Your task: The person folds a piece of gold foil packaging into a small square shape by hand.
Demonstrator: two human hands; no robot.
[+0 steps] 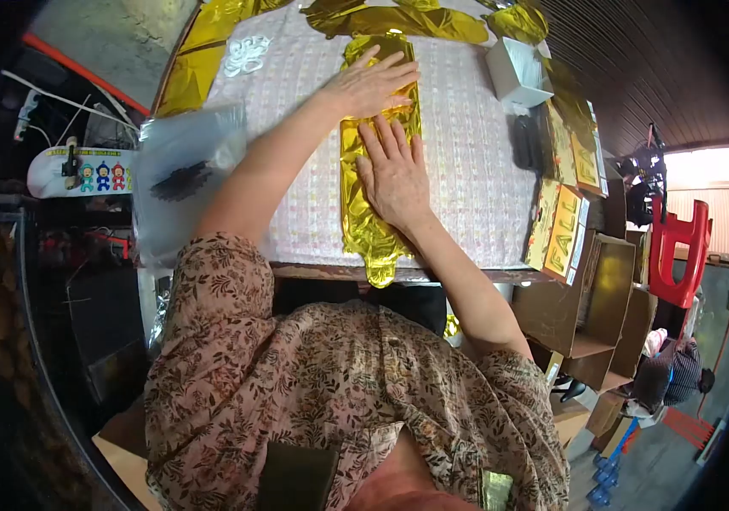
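Note:
A long gold foil piece (356,196) lies lengthwise on the cloth-covered table (475,170), its narrow tab hanging over the front edge. My left hand (370,85) rests flat across the upper part of the foil, fingers spread toward the right. Below it, my right hand (397,179) presses on the middle of the foil with its fingers stretched away from me. Neither hand grips anything; both touch the foil from above. The parts of the foil under my palms are hidden.
More gold foil (415,24) lies along the far edge. White cords (247,54) sit at the far left, above clear plastic bags (185,145). At the right are a white box (518,72), a dark object (527,143) and printed packages (565,236).

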